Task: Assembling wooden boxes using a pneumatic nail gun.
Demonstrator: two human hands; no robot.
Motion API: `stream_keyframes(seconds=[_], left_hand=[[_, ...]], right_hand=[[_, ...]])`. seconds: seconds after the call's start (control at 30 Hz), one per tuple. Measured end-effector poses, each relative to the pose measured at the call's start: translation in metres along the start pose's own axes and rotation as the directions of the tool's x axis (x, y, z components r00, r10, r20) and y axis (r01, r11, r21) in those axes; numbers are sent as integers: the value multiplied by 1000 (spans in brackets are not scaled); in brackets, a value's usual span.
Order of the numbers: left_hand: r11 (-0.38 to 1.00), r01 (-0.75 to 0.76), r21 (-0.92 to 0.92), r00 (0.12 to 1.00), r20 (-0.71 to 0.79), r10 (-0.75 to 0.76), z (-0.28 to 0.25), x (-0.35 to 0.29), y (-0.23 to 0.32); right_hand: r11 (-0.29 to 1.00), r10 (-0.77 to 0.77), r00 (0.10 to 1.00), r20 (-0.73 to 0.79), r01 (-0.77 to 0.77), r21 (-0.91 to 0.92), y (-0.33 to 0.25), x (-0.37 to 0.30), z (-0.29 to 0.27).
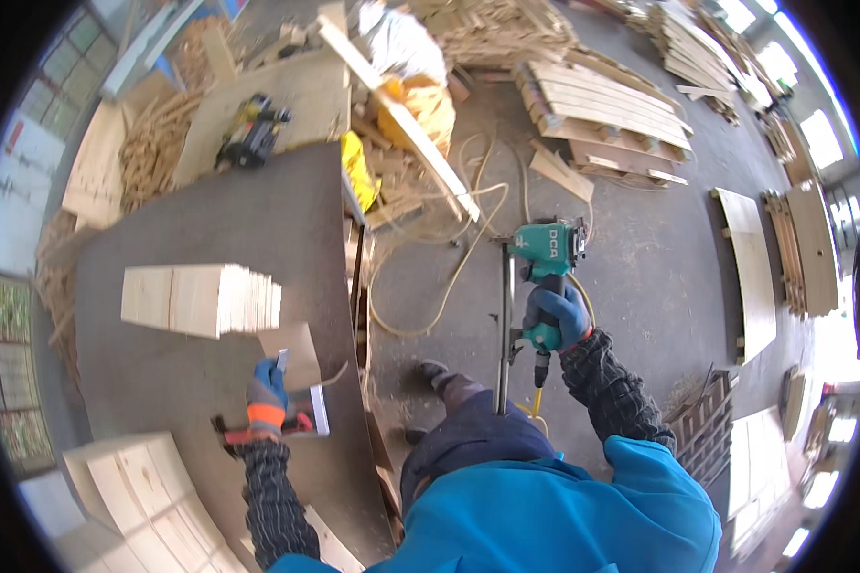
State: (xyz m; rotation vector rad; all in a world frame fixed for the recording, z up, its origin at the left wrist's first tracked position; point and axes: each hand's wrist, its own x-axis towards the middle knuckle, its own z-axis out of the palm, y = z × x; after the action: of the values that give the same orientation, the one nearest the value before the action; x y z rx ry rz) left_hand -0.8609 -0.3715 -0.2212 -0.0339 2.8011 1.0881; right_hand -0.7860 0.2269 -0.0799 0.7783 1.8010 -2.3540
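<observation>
Right hand (pixel 559 320), in a blue glove, closed fully round the grip of a teal nail gun (pixel 545 250), held out over the concrete floor and well clear of the table; long dark magazine (pixel 504 325) hanging straight down just left of those fingers, yellow air hose (pixel 537 401) trailing from below the heel of the hand. Left hand (pixel 268 390), in a blue and orange glove, down on the dark table top (pixel 210 210), fingers bent over the near edge of a small brown offcut (pixel 294 351); cannot tell whether clamped on it or only resting. Red-handled tool (pixel 244 435) lying just behind the wrist, a pale flat plate (pixel 317 413) just right of it. Stack of pale cut boards (pixel 201 298) ahead of the left fingertips and slightly leftward. Probably best done so: keep the index finger off the trigger while the gun hangs free, keep the nose pointing away from legs and the other hand, let the hose fall loose behind. A white printed label on the teal body, just above the right fingers. Yellow sacks (pixel 428 103) far ahead, between the two hands, slumped among scrap timber; no signs legible on walls.
</observation>
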Motion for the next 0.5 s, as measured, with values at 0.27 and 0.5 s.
stream_keyframes(seconds=[0.27, 0.5], left_hand=[[586, 95, -805, 995, 66, -71, -32, -63, 143], [300, 75, -951, 990, 108, 95, -41, -121, 195]], right_hand=[[986, -90, 969, 230, 118, -114, -50, -65, 33], [988, -91, 898, 431, 29, 149, -41, -116, 110]])
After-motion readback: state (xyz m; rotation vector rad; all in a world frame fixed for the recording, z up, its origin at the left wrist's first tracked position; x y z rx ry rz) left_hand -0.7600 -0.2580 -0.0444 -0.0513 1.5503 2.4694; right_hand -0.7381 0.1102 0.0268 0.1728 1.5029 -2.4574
